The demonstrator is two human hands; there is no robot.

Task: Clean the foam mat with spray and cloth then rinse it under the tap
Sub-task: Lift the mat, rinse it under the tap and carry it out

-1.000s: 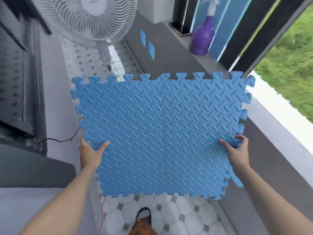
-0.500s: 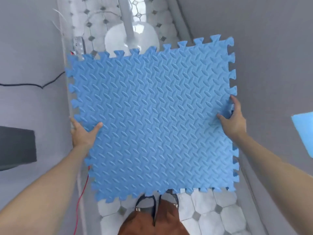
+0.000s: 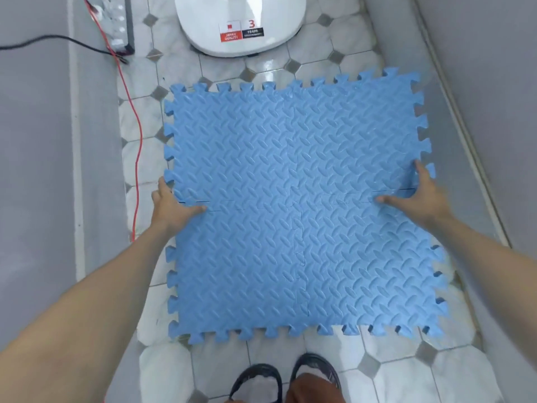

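A blue foam mat (image 3: 293,205) made of interlocked tiles with jagged puzzle edges fills the middle of the head view, held low and nearly flat over the tiled floor. My left hand (image 3: 171,205) grips its left edge, thumb on top. At the right edge my right hand (image 3: 418,193) holds on the same way, fingers spread over the textured surface. No spray bottle, cloth or tap shows in this view.
A white fan base (image 3: 241,24) stands on the floor just beyond the mat. A power strip (image 3: 123,24) with a black cable and a red wire (image 3: 136,135) lies at the left. Grey ledges (image 3: 43,170) flank the tiled strip. My sandalled feet (image 3: 284,379) are below.
The mat has come down from upright in front of me to almost flat near the floor. My view has tilted downward, so the purple bottle and the grass are out of sight.
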